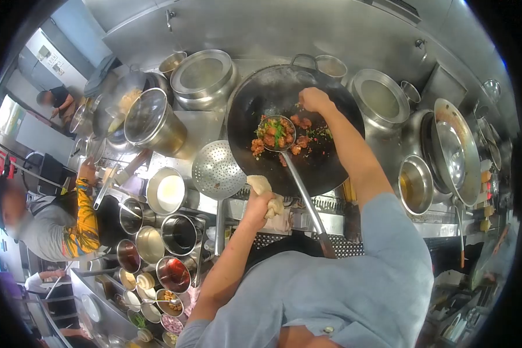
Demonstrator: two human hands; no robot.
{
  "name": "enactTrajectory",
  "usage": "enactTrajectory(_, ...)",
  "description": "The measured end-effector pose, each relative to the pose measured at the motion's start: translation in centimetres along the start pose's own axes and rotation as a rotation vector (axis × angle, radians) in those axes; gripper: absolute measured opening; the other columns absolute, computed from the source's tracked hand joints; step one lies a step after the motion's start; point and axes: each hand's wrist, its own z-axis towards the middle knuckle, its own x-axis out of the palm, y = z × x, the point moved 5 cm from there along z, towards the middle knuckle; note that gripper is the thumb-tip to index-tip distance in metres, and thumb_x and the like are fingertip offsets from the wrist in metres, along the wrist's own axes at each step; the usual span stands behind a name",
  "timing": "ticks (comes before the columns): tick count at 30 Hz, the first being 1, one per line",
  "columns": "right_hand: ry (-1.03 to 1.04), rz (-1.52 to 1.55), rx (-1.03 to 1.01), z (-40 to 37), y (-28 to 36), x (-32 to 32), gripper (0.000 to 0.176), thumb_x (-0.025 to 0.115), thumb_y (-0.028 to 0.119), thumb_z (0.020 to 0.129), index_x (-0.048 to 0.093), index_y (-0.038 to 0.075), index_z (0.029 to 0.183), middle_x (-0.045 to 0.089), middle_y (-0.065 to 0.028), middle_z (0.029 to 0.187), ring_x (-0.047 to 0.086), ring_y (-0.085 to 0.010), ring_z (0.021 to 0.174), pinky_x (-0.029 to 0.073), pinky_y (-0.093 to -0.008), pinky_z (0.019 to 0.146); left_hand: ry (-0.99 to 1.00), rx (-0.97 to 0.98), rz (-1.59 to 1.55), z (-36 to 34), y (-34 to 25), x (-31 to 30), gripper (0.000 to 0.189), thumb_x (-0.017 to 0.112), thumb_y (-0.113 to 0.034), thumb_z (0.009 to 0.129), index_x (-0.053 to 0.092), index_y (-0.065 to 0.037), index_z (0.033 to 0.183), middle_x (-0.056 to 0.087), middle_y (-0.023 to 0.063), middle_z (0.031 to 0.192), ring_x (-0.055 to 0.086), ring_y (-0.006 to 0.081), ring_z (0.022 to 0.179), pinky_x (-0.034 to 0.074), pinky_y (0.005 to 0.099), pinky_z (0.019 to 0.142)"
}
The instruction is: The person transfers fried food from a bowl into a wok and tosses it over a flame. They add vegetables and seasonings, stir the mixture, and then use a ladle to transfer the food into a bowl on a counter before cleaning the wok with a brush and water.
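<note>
My left hand (258, 209) is closed on a folded beige cloth (260, 184) at the near left edge of the large black wok (330, 168). Over the wok's far right part is my right hand (315, 100), fingers pinched together; what they hold, if anything, is too small to make out. A long-handled ladle (300, 184) rests in the wok, its bowl full of browned pieces (271, 139) with green bits on top. More browned pieces lie around the bowl. The ladle's handle points back toward my body, with neither hand on it.
A perforated strainer (217, 169) lies left of the wok. Beyond it stand a tall steel pot (168, 136) and sauce containers (173, 274). Right are a lidded pot (381, 98), a pot of yellowish liquid (415, 185) and a tilted wok (472, 153). A co-worker (52, 226) works at left.
</note>
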Motion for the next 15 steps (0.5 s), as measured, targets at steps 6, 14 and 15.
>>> enactTrajectory(6, 0.193, -0.142, -0.057, -1.4, 3.0, 1.6, 0.025, 0.072, 0.014, 0.068, 0.072, 0.008, 0.092, 0.065, -0.0172, 0.105, 0.063, -0.0351, 0.098, 0.053, -0.0421, 0.08, 0.018, 0.003, -0.027, -0.2, -0.4, 0.3, 0.049, 0.052, 0.001, 0.076, 0.037, -0.002, 0.123, 0.052, 0.0124, 0.1, 0.061, 0.0245, 0.086, 0.054, 0.0356, 0.069)
enactTrajectory(14, 0.038, -0.291, -0.231, -4.6, 3.4, 3.9, 0.022, 0.073, 0.014, 0.069, 0.071, 0.007, 0.09, 0.059, -0.0112, 0.113, 0.053, -0.0304, 0.109, 0.052, -0.0404, 0.084, -0.008, 0.004, -0.04, -0.3, -0.8, 0.6, 0.042, 0.052, 0.001, 0.076, 0.041, 0.0, 0.116, 0.054, 0.0124, 0.096, 0.062, 0.0246, 0.081, 0.054, 0.0355, 0.065)
enactTrajectory(15, 0.043, -0.297, -0.241, -4.8, 3.4, 4.0, 0.021, 0.072, 0.014, 0.07, 0.071, 0.008, 0.09, 0.059, -0.0105, 0.114, 0.053, -0.03, 0.11, 0.052, -0.0406, 0.084, -0.009, 0.003, -0.041, -0.3, -0.9, 0.7, 0.041, 0.052, 0.001, 0.076, 0.041, 0.0, 0.115, 0.054, 0.0125, 0.096, 0.062, 0.0246, 0.081, 0.054, 0.0356, 0.065)
